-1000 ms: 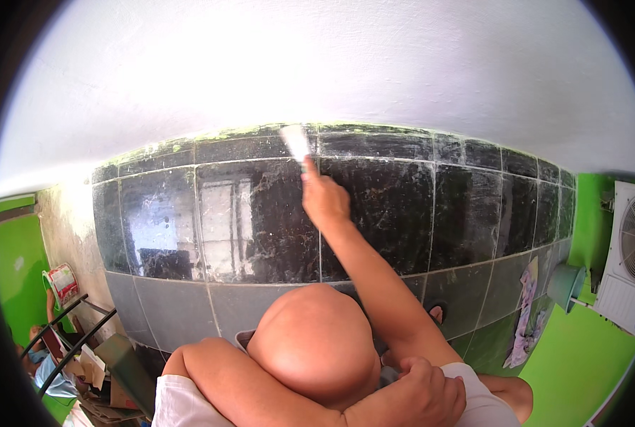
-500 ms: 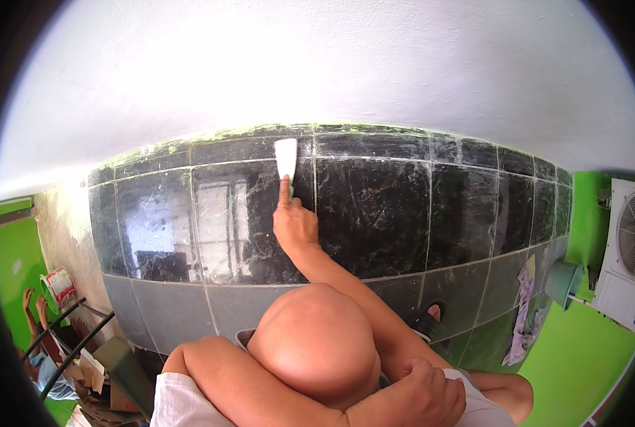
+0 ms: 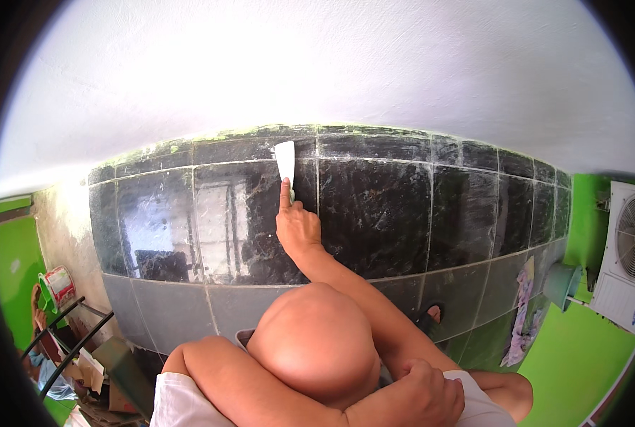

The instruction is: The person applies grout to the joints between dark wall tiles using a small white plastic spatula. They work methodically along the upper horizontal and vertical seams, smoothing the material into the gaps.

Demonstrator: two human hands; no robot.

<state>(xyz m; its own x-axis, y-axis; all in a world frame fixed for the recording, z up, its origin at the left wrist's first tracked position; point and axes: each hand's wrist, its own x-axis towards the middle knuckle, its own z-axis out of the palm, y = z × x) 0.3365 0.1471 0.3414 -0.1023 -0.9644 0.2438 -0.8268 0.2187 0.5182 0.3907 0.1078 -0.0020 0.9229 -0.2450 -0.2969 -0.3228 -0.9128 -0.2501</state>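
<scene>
My right hand (image 3: 299, 226) grips a putty knife (image 3: 285, 160) with a wide, pale blade. The index finger lies stretched along it, and the other fingers curl round its handle, of which only a bit of green shows. Its blade lies against the upper band of black, marbled wall tiles (image 3: 374, 213), close to a vertical joint. Whitish smears mark the tile beside the blade. My left arm crosses below my bare raised knee (image 3: 314, 341). My left hand (image 3: 427, 395) is closed against my right arm near the sleeve; whatever lies inside its fingers is hidden.
A white wall (image 3: 331, 64) rises above the tiles. At right are an air-conditioner unit (image 3: 623, 249), a greenish basin (image 3: 563, 285) and a hanging cloth (image 3: 522, 320). At left, another person's hand is by a bucket (image 3: 60, 286), near a black metal frame (image 3: 75, 349) and cardboard (image 3: 122, 388).
The putty knife and my right hand have shifted very slightly down. My left hand stays in place. At far left, the other person's hands and arms have moved by the bucket.
</scene>
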